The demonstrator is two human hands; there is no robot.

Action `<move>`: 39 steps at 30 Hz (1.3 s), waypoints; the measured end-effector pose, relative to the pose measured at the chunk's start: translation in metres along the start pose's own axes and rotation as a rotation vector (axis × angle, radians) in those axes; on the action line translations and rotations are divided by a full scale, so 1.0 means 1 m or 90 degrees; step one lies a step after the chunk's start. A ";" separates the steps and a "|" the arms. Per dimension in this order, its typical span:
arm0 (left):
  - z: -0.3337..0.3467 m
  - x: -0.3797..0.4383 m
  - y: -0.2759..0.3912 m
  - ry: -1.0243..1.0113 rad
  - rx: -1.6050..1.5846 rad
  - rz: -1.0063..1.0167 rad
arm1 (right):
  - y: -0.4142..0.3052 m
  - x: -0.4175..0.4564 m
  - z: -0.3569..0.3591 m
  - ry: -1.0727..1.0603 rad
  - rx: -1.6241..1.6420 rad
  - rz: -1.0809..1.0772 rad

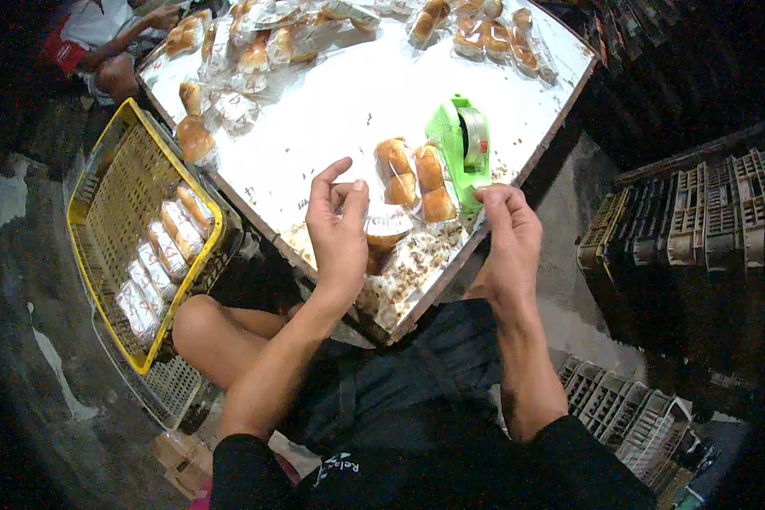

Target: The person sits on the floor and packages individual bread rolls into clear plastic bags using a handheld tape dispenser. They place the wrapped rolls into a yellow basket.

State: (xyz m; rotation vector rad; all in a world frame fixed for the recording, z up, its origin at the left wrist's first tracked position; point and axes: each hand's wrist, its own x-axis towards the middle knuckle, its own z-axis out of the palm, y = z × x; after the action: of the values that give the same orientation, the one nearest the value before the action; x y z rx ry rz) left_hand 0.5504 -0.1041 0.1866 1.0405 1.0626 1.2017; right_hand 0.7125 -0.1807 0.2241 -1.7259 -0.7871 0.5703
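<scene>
My left hand (339, 223) is raised over the near corner of the table, thumb and fingers apart, with nothing visible between them. Right beside it, a bread pack in printed clear wrap (386, 231) lies partly hidden by the hand. My right hand (510, 233) pinches thumb and forefinger at the near end of a green tape dispenser (446, 124), where the tape comes off; the clear strip is hard to make out. A tape roll (476, 137) sits in the dispenser. Between the hands lie two wrapped bun packs (396, 173), (436, 183), side by side.
More wrapped buns (280, 44) cover the far side of the white table (344, 95). A yellow-rimmed crate (111, 191) at the left holds several wrapped packs (159, 255). Stacked crates (688, 210) stand at the right. Another person (111, 44) is at the far left.
</scene>
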 end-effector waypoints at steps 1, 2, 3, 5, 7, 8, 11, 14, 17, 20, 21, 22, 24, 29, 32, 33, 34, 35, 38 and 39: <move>0.002 -0.002 0.000 -0.003 0.007 -0.005 | 0.005 -0.007 0.003 -0.019 0.104 0.034; 0.004 -0.004 0.000 -0.008 0.015 -0.011 | 0.017 -0.014 0.006 -0.038 0.207 0.069; 0.004 -0.004 0.000 -0.012 0.026 -0.012 | 0.029 -0.021 0.009 -0.057 0.317 0.103; 0.009 -0.010 0.001 -0.054 0.016 -0.044 | 0.044 -0.038 -0.004 -0.081 0.340 0.192; 0.018 -0.019 -0.007 -0.079 -0.005 -0.073 | 0.049 -0.050 -0.016 -0.056 0.365 0.257; 0.026 -0.023 -0.017 -0.090 0.017 -0.053 | 0.047 -0.046 -0.023 -0.058 0.325 0.210; 0.072 -0.033 -0.026 -0.085 0.002 -0.069 | 0.017 -0.023 -0.033 -0.060 0.228 0.063; 0.112 -0.041 -0.022 -0.048 -0.088 -0.168 | 0.020 -0.013 -0.047 -0.069 0.038 -0.068; 0.131 -0.059 -0.032 -0.027 -0.126 -0.221 | 0.034 -0.013 -0.064 -0.032 -0.134 -0.200; 0.137 -0.079 -0.049 -0.004 -0.095 -0.272 | 0.053 -0.004 -0.080 -0.081 -0.218 -0.269; 0.137 -0.083 -0.057 0.009 -0.080 -0.292 | 0.057 0.003 -0.079 -0.088 -0.188 -0.183; 0.136 -0.085 -0.066 0.004 -0.018 -0.281 | 0.057 0.012 -0.079 -0.093 -0.162 -0.101; 0.139 -0.089 -0.078 0.009 0.001 -0.319 | 0.067 0.038 -0.074 -0.118 -0.128 -0.062; 0.147 -0.093 -0.090 0.045 -0.005 -0.337 | 0.065 0.076 -0.063 -0.289 -0.375 -0.101; 0.145 -0.079 -0.093 0.092 -0.073 -0.355 | 0.058 0.074 -0.051 -0.217 -0.551 -0.092; 0.144 -0.072 -0.095 0.087 -0.084 -0.342 | 0.062 0.080 -0.048 -0.246 -0.585 -0.090; 0.144 -0.069 -0.096 0.075 -0.094 -0.335 | 0.068 0.085 -0.050 -0.273 -0.622 -0.081; 0.143 -0.070 -0.097 0.064 -0.103 -0.328 | 0.076 0.088 -0.053 -0.299 -0.659 -0.070; 0.139 -0.079 -0.090 0.070 -0.077 -0.301 | 0.120 0.100 -0.073 -0.497 -0.451 0.125; 0.135 -0.084 -0.087 0.078 -0.086 -0.301 | 0.122 0.087 -0.080 -0.530 -0.355 0.193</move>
State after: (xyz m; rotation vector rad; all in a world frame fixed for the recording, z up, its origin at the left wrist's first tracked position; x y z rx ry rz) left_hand 0.6936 -0.2003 0.1330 0.5708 1.2219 0.9415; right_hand 0.8543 -0.1885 0.1305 -2.1382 -1.3616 1.4350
